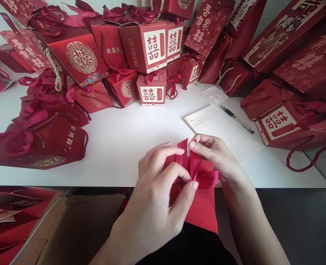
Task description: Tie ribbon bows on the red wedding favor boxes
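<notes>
**Item 1: left hand** (157,195). Your thumb and forefinger are closed on the centre of the ribbon bow (200,171). The grip at the knot appears to keep the loops from slackening.

**Item 2: right hand** (216,156). Your fingers are curled, with the fingertips closed on the bow's upper tail. The thumb is hidden behind the ribbon. This hand seems to steady the far side against the left hand's pinch.

**Item 3: ribbon bow.** Dark red satin, sitting on top of the red folded box (204,213).

**Item 4: red folded box.** It lies at the near edge of the bench (118,147), with its lower corner hanging past the edge towards you. That keeps it close under both hands.

**Item 5: lined notepad** (229,129) and pen (237,119). Both are just beyond your right hand, within reach but off the working spot.

**Item 6: finished gift boxes** (151,44). These are stacked along the far side, leaving the middle of the bench bare.

**Item 7: ribboned bags** (41,140). They lie on their sides on the left part of the bench.

**Item 8: cardboard carton** (82,228). It stands open below the bench edge on your left.
</notes>
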`<state>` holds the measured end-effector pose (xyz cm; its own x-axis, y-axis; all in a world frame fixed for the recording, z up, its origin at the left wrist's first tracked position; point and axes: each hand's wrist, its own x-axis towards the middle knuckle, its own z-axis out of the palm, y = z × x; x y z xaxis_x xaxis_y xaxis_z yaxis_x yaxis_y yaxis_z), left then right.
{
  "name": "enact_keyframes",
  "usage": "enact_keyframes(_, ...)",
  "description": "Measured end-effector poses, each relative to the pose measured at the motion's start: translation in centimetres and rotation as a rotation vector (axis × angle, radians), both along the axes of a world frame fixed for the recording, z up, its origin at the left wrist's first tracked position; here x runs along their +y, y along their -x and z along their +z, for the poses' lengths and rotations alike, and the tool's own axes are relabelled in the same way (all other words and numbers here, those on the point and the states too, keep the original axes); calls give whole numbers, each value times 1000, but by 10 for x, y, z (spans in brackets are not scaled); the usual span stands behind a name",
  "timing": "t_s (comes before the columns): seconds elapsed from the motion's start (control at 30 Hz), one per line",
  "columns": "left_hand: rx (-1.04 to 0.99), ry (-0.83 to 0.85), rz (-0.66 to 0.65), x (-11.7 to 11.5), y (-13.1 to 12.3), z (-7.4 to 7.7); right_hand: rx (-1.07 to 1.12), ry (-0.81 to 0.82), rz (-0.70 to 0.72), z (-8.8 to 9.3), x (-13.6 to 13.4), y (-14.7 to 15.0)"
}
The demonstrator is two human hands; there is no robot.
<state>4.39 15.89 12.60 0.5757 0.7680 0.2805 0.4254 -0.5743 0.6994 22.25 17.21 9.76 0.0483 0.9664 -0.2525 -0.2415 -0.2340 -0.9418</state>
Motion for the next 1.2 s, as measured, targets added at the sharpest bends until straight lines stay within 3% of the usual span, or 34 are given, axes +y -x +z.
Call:
enact_keyframes(0.07, -7, -1, 18, 0, 0, 0, -88, -36, -44, -1, -5, 1)
enact_keyframes(0.23, -25, 11, 29, -1, 0, -1, -325, -211, -410, -7, -38, 1)
enact_keyframes(0.3, -18, 20, 33, -2, 0, 0, -375, -282, -384, -7, -54, 3)
enact_keyframes(0.4, 16, 36, 43, -3, 0, 4, -451, -358, -221, -1, -73, 8)
enact_keyframes(0.53, 18, 44, 75, -3, -3, 8, -517, -401, -116, 8, -82, 17)
enact_keyframes(0.73, -40, 20, 123, -3, -6, 6, -507, -356, -135, 7, -86, 26)
enact_keyframes(0.97, -55, -12, 148, -1, -8, 3, -509, -427, -176, -2, -100, 41)
enact_keyframes(1.2, -39, -35, 50, 4, -5, 3, -436, -443, -179, -9, -103, 46)
